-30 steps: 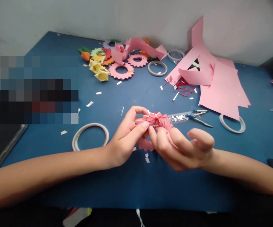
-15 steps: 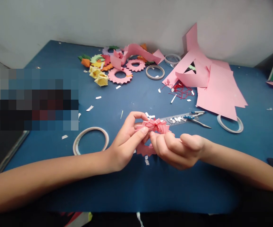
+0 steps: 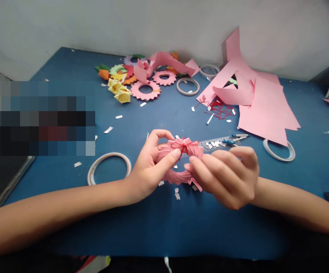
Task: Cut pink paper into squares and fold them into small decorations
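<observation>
Both my hands hold a pink pleated paper ring (image 3: 181,149) tied with a small red thread bow, just above the blue table (image 3: 158,220) at the centre. My left hand (image 3: 150,167) pinches the ring's left side between thumb and fingers. My right hand (image 3: 227,176) grips its right and lower side, fingers curled, back of the hand toward me. The lower part of the ring sits partly hidden behind my right fingers.
A tape ring (image 3: 109,167) lies left of my hands; a ruler and compass (image 3: 224,142) lie just behind them. Pink paper sheets (image 3: 261,102), red thread (image 3: 219,109) and another tape ring (image 3: 279,149) are at the right. Coloured paper rings and flowers (image 3: 141,81) lie far back. Paper scraps are scattered.
The pink ring has been turned and opened out so more of its lower loop shows. My right hand has rolled over, knuckles now toward me, and shifted slightly lower.
</observation>
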### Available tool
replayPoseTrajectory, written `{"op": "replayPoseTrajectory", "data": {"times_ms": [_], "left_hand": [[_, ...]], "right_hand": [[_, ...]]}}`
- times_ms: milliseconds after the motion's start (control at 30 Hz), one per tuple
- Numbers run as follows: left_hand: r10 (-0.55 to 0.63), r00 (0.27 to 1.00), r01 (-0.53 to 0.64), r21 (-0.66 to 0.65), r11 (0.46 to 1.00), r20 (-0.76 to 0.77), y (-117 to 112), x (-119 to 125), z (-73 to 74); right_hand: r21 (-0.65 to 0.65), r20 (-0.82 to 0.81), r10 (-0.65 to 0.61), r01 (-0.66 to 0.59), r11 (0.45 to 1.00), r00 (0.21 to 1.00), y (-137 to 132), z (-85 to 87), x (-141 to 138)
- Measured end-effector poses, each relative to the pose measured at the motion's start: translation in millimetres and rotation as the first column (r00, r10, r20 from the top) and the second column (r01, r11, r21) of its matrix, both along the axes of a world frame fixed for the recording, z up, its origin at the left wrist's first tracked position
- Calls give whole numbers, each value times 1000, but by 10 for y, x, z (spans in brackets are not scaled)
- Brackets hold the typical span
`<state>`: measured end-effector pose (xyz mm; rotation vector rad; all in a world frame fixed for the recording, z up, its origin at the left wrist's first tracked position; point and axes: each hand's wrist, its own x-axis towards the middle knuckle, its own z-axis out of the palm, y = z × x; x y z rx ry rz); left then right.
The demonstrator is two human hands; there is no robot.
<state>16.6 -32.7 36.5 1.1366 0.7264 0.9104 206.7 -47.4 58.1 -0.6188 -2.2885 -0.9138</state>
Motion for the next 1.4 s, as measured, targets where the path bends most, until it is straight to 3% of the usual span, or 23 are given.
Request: {"op": "replayPoseTrajectory", "data": {"times_ms": [100, 200, 400, 733, 1167, 1400], "left_hand": [[39, 999, -39, 2, 999, 1, -6, 27, 35], [60, 998, -60, -1, 998, 23, -14, 56, 38], [93, 995, -92, -20, 996, 33, -24, 83, 18], [109, 993, -108, 24, 994, -42, -24, 73, 67], [109, 994, -109, 7, 994, 3, -42, 72, 42], [157, 983, -157, 10, 988, -90, -20, 82, 69]], "right_hand": [[-119, -86, -157, 146, 982, 984, -31, -32, -60], [-147, -118, -199, 181, 972, 973, -50, -73, -100], [-123, -113, -122, 108, 987, 986, -79, -124, -90], [-168, -164, -153, 125, 978, 975, -47, -101, -114], [-103, -72, -71, 64, 993, 995, -39, -141, -119], [-78, -48, -24, 20, 997, 999, -38, -98, -92]]}}
